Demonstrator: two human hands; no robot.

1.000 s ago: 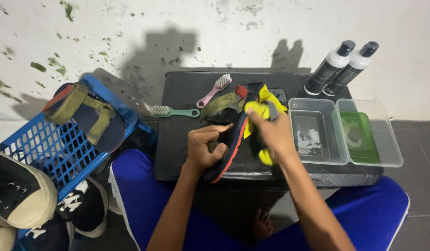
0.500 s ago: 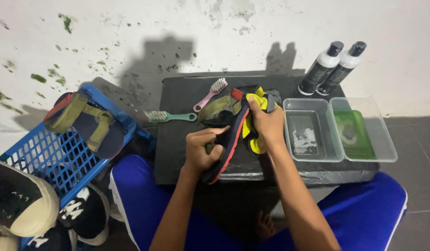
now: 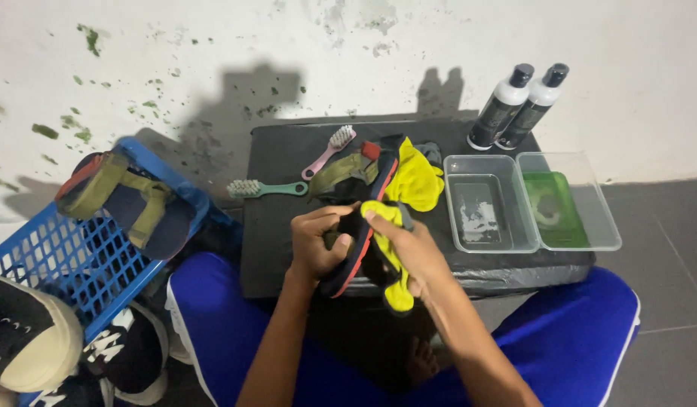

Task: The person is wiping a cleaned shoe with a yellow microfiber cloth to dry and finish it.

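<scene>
My left hand (image 3: 318,245) grips a dark sandal (image 3: 361,202) with a red-edged sole and olive straps, held over the black table (image 3: 280,226). Against the sandal's heel end my right hand (image 3: 409,252) presses a yellow cloth (image 3: 412,181); the cloth drapes over the sandal's far side and hangs below my palm. Both hands meet at the table's front edge, above my blue-trousered legs (image 3: 235,332).
A green brush (image 3: 261,188) and a pink brush (image 3: 329,148) lie on the table's left. Two clear tubs (image 3: 529,203) sit at its right, two bottles (image 3: 518,105) behind them. A blue basket (image 3: 77,249) at left holds a matching sandal and shoes.
The cloth hand has slid down the sandal toward its near end. My head has shifted slightly, so the table sits a little higher in view.
</scene>
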